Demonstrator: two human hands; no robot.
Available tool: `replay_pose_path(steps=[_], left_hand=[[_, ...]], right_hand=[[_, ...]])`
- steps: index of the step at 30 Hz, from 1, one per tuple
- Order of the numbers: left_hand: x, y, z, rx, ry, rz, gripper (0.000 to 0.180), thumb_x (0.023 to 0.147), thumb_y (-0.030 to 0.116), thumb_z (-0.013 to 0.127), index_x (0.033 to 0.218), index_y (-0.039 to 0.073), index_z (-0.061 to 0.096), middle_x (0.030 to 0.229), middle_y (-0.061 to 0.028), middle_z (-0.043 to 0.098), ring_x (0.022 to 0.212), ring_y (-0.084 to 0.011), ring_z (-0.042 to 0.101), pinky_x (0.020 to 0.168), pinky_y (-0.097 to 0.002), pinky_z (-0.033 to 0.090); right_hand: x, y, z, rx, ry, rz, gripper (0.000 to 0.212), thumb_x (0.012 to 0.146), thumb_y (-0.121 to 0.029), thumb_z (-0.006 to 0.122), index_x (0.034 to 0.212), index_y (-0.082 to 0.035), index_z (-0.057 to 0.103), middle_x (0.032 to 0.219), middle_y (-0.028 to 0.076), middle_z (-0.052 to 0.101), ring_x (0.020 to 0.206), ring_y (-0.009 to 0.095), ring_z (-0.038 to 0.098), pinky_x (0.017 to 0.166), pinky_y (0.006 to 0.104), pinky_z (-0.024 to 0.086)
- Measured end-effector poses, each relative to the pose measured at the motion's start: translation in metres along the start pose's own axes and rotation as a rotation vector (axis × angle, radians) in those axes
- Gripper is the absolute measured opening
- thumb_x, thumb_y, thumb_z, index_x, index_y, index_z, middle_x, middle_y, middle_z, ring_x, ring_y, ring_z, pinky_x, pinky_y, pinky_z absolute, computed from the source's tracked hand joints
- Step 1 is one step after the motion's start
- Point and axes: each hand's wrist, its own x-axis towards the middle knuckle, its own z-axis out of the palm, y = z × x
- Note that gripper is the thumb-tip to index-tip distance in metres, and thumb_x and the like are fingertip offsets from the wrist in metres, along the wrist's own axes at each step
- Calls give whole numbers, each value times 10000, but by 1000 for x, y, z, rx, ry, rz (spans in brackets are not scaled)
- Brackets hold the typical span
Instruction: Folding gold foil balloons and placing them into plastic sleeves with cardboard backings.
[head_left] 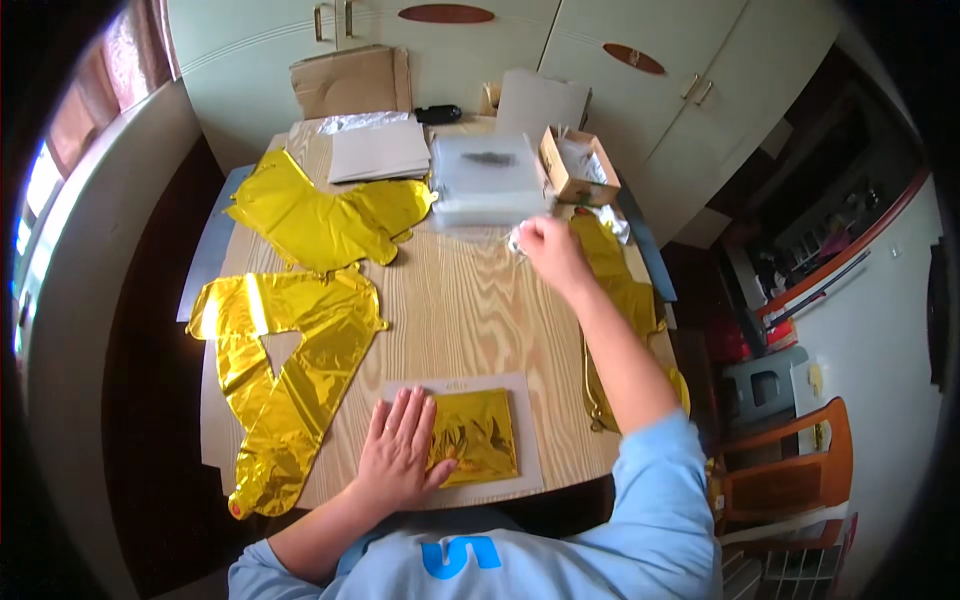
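My left hand [402, 455] lies flat, fingers stretched, over the left part of a folded gold foil balloon [478, 440]. Under that shiny square is a pale grey card [500, 383] near the table's front edge. Farther out, my right hand [550, 250] is closed with its fingertips on a small white crumpled piece [517, 238], whose kind I cannot make out. Just beyond it lies a stack of clear plastic bags [485, 165]. To the right, a flat gold foil balloon [622, 275] is partly hidden by my right forearm.
Two unfolded gold foil balloons, one far [320, 205] and one near [335, 335], cover the left side of the wooden table [470, 310]. Grey cards [380, 150] and a small open cardboard box [580, 175] stand at the back. A wooden chair [780, 470] is at the right.
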Motion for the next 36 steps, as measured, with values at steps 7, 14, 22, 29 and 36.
replay_pose_path(steps=[7, 14, 22, 29, 36], left_hand=[[4, 3, -5, -80, 10, 24, 877, 925, 565, 568, 1490, -83, 391, 1555, -313, 372, 1475, -454, 328, 1209, -598, 181], [0, -3, -5, -118, 6, -43, 820, 948, 637, 519, 1404, -44, 498, 1541, -337, 376, 1472, -460, 331, 1214, -593, 159], [3, -12, -29, -428, 82, -98, 704, 895, 553, 646, 1375, 45, 564, 1600, -330, 250, 1512, -475, 210, 1203, -630, 144], [94, -21, -140, 61, 694, 81, 471, 743, 251, 825, 1161, 100, 671, 1286, -118, 603, 1202, -346, 551, 1017, -492, 416], [125, -70, -52, 175, 436, 84, 454, 820, 4, 590, 1259, 116, 558, 988, -93, 618, 855, -309, 653, 707, -429, 520]], right_hand=[[183, 125, 60, -427, 241, 267, 517, 719, -486, 870, 956, -54, 713, 956, 139, 745, 930, 247, 711, 859, 416, 553], [209, 94, 78, -348, -118, 554, 224, 718, -292, 756, 920, -204, 798, 1047, 80, 763, 1009, 284, 714, 881, 397, 556], [216, 64, 38, -24, 140, 106, 211, 775, -254, 733, 854, -60, 755, 843, 122, 756, 802, 314, 723, 770, 407, 561], [49, -94, 20, -109, -152, -187, 193, 829, -166, 751, 795, 2, 660, 803, 93, 659, 724, 188, 638, 685, 329, 516], [-69, -101, 44, 51, -251, -83, 153, 854, -166, 729, 869, -19, 687, 852, 142, 686, 841, 341, 688, 760, 403, 542]])
